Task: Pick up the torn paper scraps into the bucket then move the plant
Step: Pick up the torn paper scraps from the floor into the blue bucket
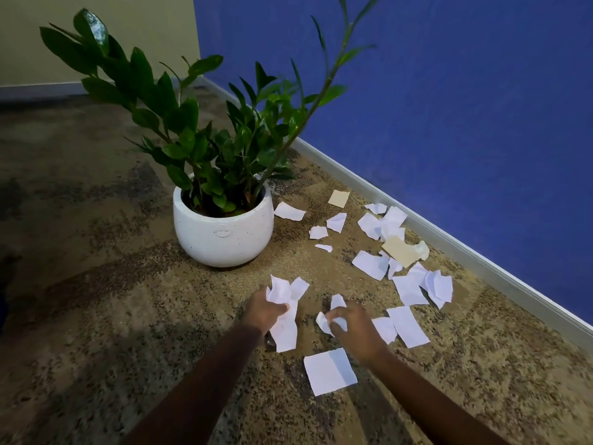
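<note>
Several torn white and tan paper scraps (372, 264) lie scattered on the carpet between the plant and the blue wall. My left hand (261, 311) grips a bunch of white scraps (284, 295) just in front of the pot. My right hand (354, 326) is closed on a few crumpled scraps (330, 319) beside it. A square white scrap (330, 371) lies on the floor below my hands. The plant (205, 133) has dark green leaves and stands in a round white pot (223, 234). No bucket is in view.
Mottled brown carpet (96, 300) covers the floor. A blue wall (465, 107) with a pale baseboard (449, 244) runs diagonally on the right, close behind the scraps. A cream wall (80, 36) stands at the back left.
</note>
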